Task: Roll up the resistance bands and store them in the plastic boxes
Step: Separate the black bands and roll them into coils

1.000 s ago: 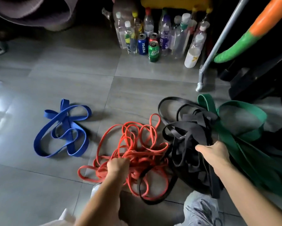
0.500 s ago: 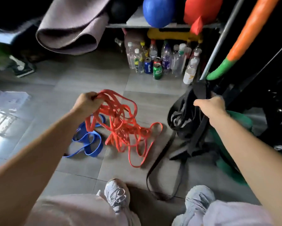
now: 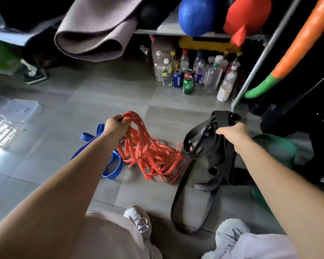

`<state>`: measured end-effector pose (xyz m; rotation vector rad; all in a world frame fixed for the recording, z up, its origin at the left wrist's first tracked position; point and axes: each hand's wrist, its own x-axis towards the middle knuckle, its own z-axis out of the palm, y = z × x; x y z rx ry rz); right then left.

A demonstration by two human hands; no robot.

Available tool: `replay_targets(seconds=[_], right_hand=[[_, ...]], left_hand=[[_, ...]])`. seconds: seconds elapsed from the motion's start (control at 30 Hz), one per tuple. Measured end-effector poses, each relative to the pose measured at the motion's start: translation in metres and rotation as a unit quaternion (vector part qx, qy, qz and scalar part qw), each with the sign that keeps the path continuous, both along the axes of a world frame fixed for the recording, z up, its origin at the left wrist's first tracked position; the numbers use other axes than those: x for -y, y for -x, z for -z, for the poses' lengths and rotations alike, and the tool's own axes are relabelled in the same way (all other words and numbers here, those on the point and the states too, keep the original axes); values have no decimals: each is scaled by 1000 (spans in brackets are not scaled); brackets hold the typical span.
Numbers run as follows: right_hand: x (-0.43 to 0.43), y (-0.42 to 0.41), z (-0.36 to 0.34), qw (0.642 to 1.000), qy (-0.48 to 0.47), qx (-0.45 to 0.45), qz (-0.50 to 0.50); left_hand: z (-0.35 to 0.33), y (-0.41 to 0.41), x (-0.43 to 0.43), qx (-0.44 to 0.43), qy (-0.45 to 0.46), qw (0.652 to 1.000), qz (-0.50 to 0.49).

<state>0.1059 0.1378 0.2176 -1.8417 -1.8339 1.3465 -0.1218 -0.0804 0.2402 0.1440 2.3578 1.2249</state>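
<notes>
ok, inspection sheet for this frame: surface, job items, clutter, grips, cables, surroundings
Surface: grey tiled floor, glare at left.
Job's things: orange bands tangled, partly held up; black bands held up, one loop trailing on the floor; blue band and green band on the floor; clear plastic boxes far left.
Clutter: bottles and cans under the shelf.
Grips: left hand grips orange bands; right hand grips black bands.
Cables: nothing seen.
Surroundings: rolled mat, blue ball, metal pole.
</notes>
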Motion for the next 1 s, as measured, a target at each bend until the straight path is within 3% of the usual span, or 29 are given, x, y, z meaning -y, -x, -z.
replay_targets(seconds=[0.17,0.27,0.37,0.47,0.53,0.7,0.9,0.97,1.0], right_hand=[[-20,10,-6,999,-26,-17,-10],[-22,8,-7,998,-55,-34,-7],[-15,-9,15,996,-26,40,-69],[5,-38,46,972,42,161,-165],[16,-54,59,956,76,191,-208],[16,-69,57,943,58,203,-258],[36,-73,69,932,30,211,-294],[53,-71,91,923,33,222,-314],[64,-70,103,915,34,231,-330]], left_hand=[[2,6,-17,-66,-103,992,-29],[3,6,-25,-89,-103,991,-13],[12,2,-24,-78,6,994,81],[28,-5,-12,-125,220,931,262],[38,-7,-8,-146,268,899,314],[40,-12,-12,-132,212,928,277],[49,-15,-5,-192,105,967,129],[68,-18,5,-205,133,948,203],[83,-20,11,-187,200,917,289]])
